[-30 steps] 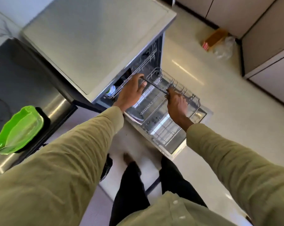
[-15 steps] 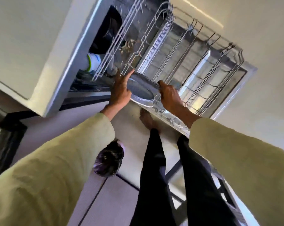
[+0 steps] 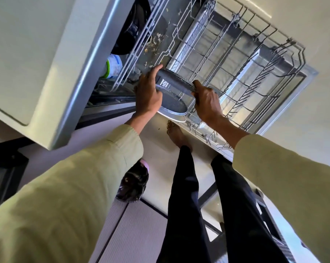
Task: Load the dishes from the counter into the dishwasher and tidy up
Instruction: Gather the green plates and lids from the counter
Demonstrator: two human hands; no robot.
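1. Left hand [image 3: 149, 95] at the near-left corner of the pulled-out lower rack [image 3: 241, 76]: thumb up along the left end of a grey speckled plate [image 3: 174, 83], fingers curled under it. Firm hold.
2. Right hand [image 3: 206, 102] gripping the same plate's right edge, fingers wrapped over the rim, knuckles toward camera.
3. Plate held between both hands, tilted nearly on edge, over the rack's front-left tines. Whether it touches the tines: cannot tell.
4. Second plate [image 3: 172, 109], grey speckled face with white underside, just below the first, leaning at the rack's front edge and partly hidden by left hand.
5. Rack wire-grey, drawn fully out over the open dishwasher door [image 3: 310, 73]; remaining slots bare wire.
6. Food crumbs [image 3: 154, 42] scattered on the grey surface at the back left of the rack.
7. White bottle [image 3: 113, 68] with green band lying behind the rack's left side, inside the machine.
8. Dark round vessel [image 3: 133, 25] further back; details unclear.
9. Bare foot [image 3: 176, 134] on the floor beside the door; dark bag [image 3: 132, 184] by the left sleeve.
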